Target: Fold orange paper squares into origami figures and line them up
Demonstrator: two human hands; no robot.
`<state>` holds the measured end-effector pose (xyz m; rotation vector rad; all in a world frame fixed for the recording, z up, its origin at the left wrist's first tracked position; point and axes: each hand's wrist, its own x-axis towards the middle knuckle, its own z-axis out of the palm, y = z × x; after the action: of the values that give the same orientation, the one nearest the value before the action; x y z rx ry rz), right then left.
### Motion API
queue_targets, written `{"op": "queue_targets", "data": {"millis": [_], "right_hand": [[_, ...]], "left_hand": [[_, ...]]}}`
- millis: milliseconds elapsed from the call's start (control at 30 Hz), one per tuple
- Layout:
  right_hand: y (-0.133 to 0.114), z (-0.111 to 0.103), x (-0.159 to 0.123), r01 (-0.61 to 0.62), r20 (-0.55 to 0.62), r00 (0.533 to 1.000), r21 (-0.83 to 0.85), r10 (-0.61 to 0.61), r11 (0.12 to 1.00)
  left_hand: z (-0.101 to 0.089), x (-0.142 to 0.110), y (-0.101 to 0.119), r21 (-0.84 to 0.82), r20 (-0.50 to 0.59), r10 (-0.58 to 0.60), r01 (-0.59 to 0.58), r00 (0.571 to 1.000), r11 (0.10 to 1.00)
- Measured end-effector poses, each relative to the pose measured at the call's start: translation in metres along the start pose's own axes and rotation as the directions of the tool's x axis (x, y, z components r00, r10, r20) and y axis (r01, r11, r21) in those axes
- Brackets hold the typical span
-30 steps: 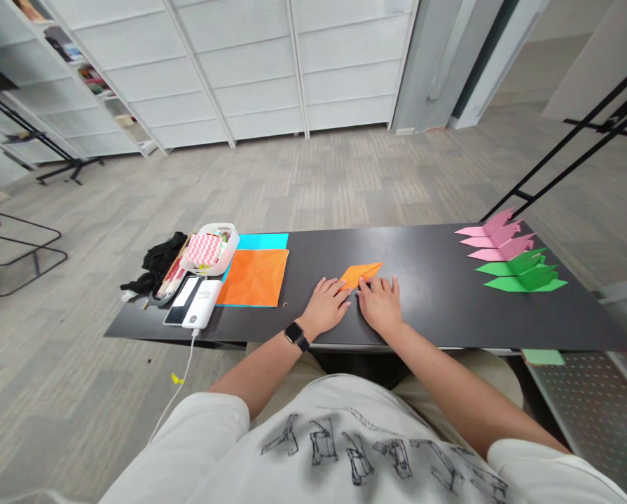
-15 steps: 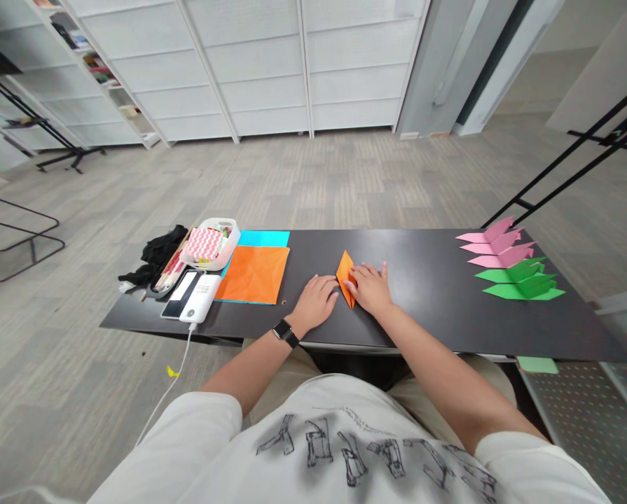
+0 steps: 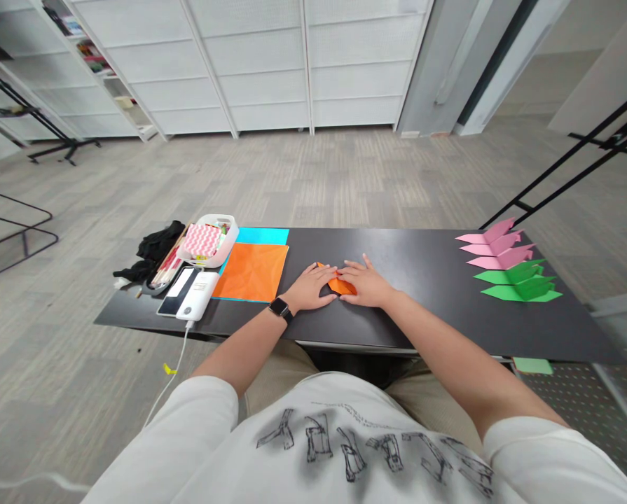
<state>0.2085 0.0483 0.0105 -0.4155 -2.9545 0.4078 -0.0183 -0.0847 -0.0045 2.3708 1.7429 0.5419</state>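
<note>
Left hand (image 3: 309, 288) and right hand (image 3: 368, 285) on the folded orange paper (image 3: 341, 286), right of the flat orange sheet (image 3: 253, 273)! Fingers outstretched on both, thumbs apart, resting on it, gripping nothing!

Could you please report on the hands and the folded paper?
Left hand and right hand on folded paper. Paper partly covered. Flat orange sheet apart, leftward.

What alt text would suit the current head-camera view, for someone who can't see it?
A person's left hand and right hand touch a small folded orange paper on a dark table. To the left lie an orange sheet over blue paper, a phone and a white basket; to the right stand pink and green folded paper shapes.
</note>
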Motion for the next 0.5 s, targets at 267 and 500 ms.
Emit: {"op": "queue_targets", "data": {"millis": [267, 500], "right_hand": [[0.018, 0.001, -0.030, -0.161, -0.190, 0.969, 0.010, 0.160, 0.987], [0.008, 0.021, -0.037, -0.231, -0.269, 0.935, 0.027, 0.230, 0.973]], "left_hand": [[0.014, 0.014, 0.036, 0.105, -0.190, -0.181, 0.203, 0.965, 0.973], [0.026, 0.022, 0.037, 0.070, -0.195, -0.157, 0.173, 0.968, 0.982]]}}
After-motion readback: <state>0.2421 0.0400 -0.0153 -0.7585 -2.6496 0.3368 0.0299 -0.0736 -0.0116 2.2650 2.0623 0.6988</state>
